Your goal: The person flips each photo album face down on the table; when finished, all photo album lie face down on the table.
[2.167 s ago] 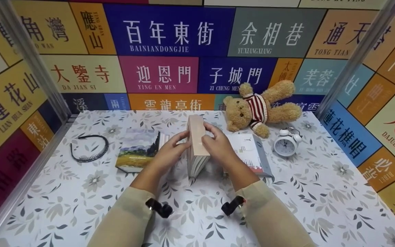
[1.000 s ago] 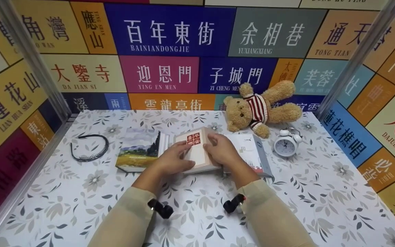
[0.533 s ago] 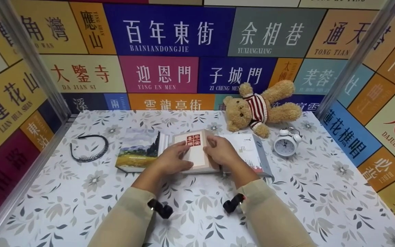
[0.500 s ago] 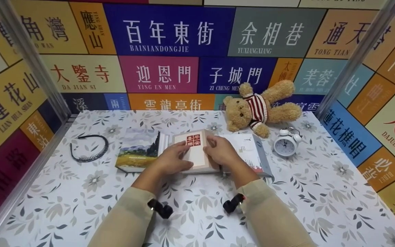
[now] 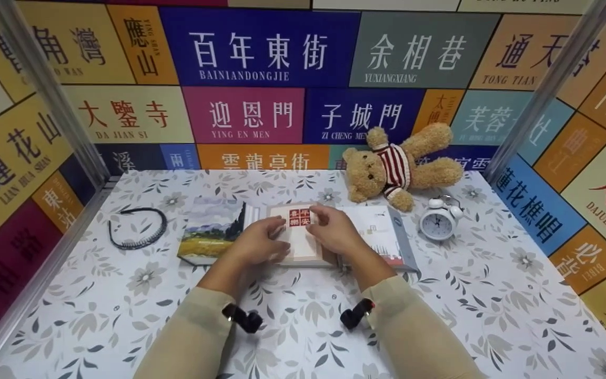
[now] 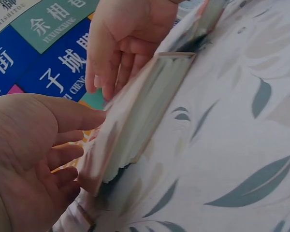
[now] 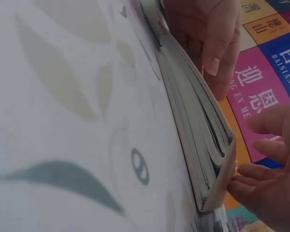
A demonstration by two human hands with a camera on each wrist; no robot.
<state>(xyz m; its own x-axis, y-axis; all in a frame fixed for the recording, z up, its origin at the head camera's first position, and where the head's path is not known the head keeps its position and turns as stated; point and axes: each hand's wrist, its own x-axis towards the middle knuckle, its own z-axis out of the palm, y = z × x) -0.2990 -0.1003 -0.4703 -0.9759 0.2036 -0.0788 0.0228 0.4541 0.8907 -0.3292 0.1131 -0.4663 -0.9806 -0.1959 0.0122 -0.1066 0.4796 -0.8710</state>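
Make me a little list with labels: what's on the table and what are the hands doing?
Middle book: pink book with a red stamp, lying flat
Left hand: fingers relaxed, by the book's left edge
Right hand: fingers relaxed, by its right edge
Left of it: painting book
Right of it: white book
Also there: teddy bear, alarm clock, black headband
Table: flowery cover

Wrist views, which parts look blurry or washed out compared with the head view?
Left wrist view: left hand soft, tablecloth washed out. Right wrist view: near tablecloth smeared, book edge sharper. Head view: evenly lit, sharp on the book and teddy bear.
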